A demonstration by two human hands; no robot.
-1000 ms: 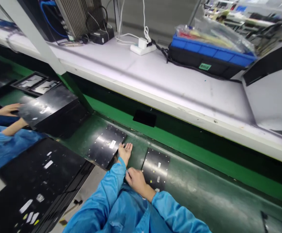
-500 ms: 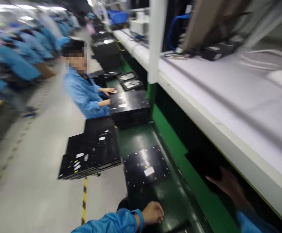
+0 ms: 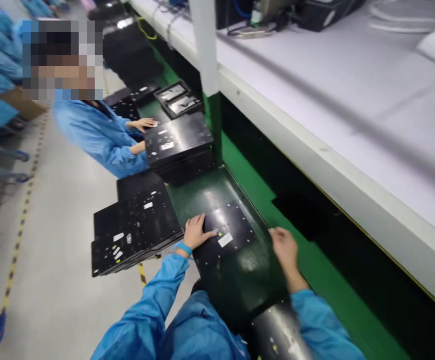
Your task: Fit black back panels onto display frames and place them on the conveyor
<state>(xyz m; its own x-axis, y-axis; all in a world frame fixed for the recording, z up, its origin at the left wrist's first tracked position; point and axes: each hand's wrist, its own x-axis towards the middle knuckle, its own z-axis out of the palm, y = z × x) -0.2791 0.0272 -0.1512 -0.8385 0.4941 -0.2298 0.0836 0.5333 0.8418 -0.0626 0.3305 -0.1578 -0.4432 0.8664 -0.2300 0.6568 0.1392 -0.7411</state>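
A flat black panel (image 3: 236, 222) with a white label and small bright dots along its edges lies on the green conveyor surface (image 3: 253, 267). My left hand (image 3: 197, 232), a blue strap at its wrist, is open at the panel's left edge, with the thumb stretched over its top. Off the panel's right side, by the conveyor's right edge, my right hand (image 3: 285, 250) has loosely bent fingers, partly hidden, and no object shows in it. Another black panel (image 3: 281, 332) lies near my right forearm, partly covered by the sleeve.
Stacked black panels (image 3: 135, 220) stand left of the conveyor. Ahead, a co-worker (image 3: 93, 130) in blue has hands by another stack (image 3: 180, 140). A dark flat shape (image 3: 302, 212) sits below the white shelf (image 3: 315, 135) on my right. A white post (image 3: 204, 50) rises beyond.
My left hand went from loosely closed over the near conveyor to spread on the panel. My right hand came out from beside the dark shape under the shelf to the conveyor's edge. The view tilted down.
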